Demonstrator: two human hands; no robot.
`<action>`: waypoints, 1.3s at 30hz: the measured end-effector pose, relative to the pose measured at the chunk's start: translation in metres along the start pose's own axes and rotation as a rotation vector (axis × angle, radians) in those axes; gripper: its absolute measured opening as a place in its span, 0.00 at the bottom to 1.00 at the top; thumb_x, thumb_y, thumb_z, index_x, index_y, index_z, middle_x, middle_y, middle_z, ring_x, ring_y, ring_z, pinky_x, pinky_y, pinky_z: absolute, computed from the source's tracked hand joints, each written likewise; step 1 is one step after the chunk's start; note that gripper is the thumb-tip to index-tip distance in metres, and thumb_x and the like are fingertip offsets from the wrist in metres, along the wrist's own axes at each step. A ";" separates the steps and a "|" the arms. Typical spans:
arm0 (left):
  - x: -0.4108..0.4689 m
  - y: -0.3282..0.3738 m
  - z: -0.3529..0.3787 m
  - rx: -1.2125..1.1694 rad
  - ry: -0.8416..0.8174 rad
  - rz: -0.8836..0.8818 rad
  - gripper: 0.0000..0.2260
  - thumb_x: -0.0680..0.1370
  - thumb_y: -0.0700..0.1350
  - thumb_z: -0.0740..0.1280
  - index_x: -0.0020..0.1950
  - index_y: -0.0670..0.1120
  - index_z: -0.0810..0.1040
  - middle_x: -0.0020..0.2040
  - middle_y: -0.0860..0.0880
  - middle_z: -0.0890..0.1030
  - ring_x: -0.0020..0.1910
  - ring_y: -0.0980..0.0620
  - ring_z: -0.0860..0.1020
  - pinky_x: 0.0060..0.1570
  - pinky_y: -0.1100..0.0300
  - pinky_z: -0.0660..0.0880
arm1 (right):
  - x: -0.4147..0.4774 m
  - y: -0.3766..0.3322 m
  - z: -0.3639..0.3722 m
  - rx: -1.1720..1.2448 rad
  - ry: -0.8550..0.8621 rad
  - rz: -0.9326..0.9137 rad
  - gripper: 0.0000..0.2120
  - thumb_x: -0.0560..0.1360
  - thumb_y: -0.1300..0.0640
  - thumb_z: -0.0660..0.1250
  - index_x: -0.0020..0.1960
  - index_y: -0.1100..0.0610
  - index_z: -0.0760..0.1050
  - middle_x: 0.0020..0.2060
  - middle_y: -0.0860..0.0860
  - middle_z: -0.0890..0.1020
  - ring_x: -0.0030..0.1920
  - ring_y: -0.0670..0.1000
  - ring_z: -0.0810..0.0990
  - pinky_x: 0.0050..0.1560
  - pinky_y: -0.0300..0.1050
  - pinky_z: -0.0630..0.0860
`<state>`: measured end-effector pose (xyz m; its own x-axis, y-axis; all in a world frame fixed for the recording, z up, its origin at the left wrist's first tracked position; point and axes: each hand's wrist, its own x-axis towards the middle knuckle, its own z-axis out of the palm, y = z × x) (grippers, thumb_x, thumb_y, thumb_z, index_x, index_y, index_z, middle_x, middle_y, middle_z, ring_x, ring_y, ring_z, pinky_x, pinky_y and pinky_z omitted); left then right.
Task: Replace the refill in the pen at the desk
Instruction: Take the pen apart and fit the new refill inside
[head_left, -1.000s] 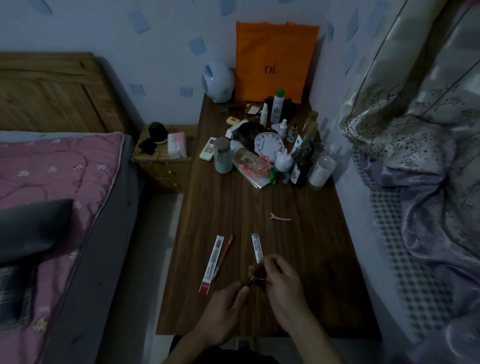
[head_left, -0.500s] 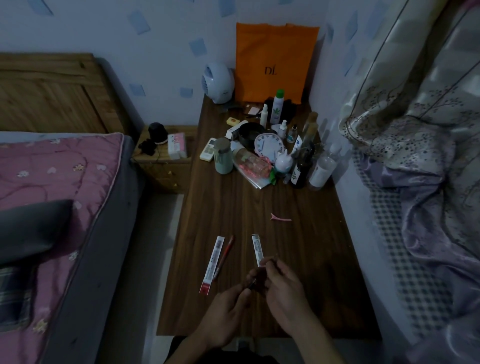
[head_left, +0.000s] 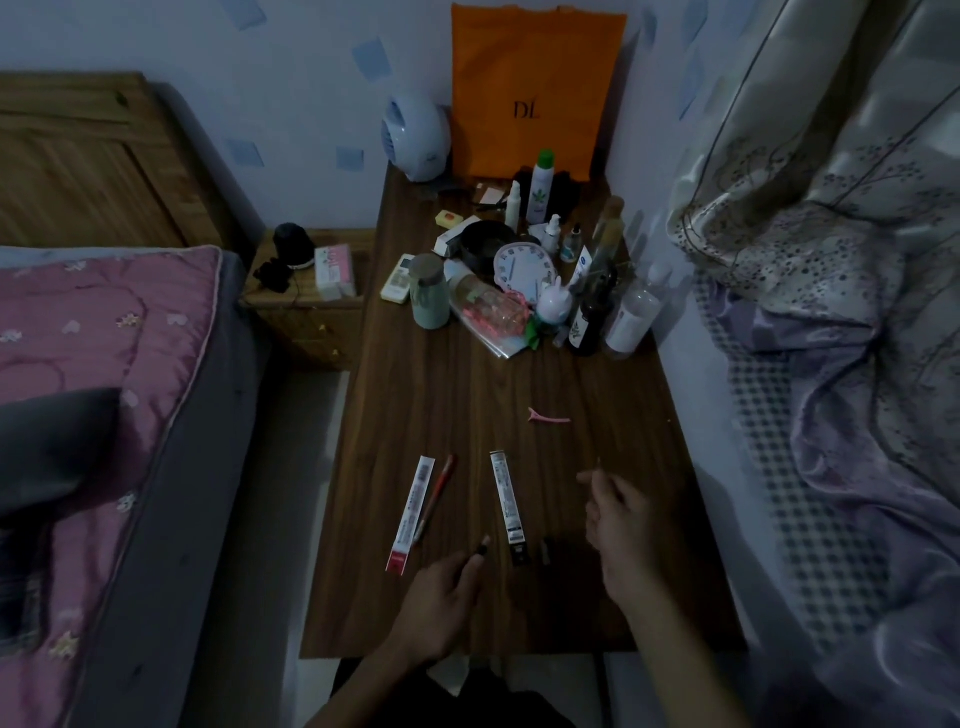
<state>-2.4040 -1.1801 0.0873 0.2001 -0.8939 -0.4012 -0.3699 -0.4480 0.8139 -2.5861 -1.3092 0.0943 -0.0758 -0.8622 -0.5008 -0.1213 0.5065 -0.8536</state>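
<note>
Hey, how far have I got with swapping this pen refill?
Done: disassembly, it seems, since a small dark part lies loose on the desk. In hand: your left hand holds the dark barrel, and your right hand pinches what looks like a thin refill. Left: open the black refill packet, slide a new refill in and screw everything together.

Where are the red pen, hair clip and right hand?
red pen (head_left: 440, 489), head view, middle of the barrel
hair clip (head_left: 548, 418), head view, middle of the clip
right hand (head_left: 618, 519), head view, middle of the hand
</note>
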 end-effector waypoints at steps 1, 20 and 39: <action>0.005 -0.003 0.002 -0.007 -0.001 -0.027 0.19 0.82 0.54 0.57 0.45 0.44 0.80 0.39 0.42 0.84 0.36 0.50 0.81 0.41 0.48 0.76 | 0.005 0.009 -0.002 -0.170 0.017 -0.038 0.13 0.80 0.44 0.61 0.46 0.46 0.82 0.31 0.47 0.79 0.29 0.45 0.74 0.28 0.39 0.70; 0.072 -0.052 0.040 0.128 0.023 -0.235 0.11 0.82 0.48 0.61 0.53 0.44 0.80 0.44 0.46 0.84 0.40 0.53 0.83 0.40 0.60 0.79 | 0.044 0.093 -0.024 -0.840 -0.035 -0.116 0.10 0.80 0.54 0.64 0.61 0.53 0.75 0.40 0.48 0.81 0.38 0.45 0.81 0.34 0.37 0.75; 0.078 -0.059 0.050 0.370 0.091 -0.263 0.15 0.76 0.54 0.67 0.62 0.53 0.75 0.49 0.51 0.85 0.45 0.51 0.84 0.47 0.51 0.83 | 0.048 0.114 -0.017 -1.029 0.071 -0.229 0.04 0.77 0.53 0.68 0.50 0.52 0.77 0.41 0.47 0.82 0.39 0.46 0.79 0.37 0.40 0.74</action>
<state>-2.4122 -1.2236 -0.0135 0.4028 -0.7517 -0.5222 -0.5918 -0.6492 0.4779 -2.6205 -1.2926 -0.0244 0.0013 -0.9523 -0.3052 -0.9184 0.1196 -0.3772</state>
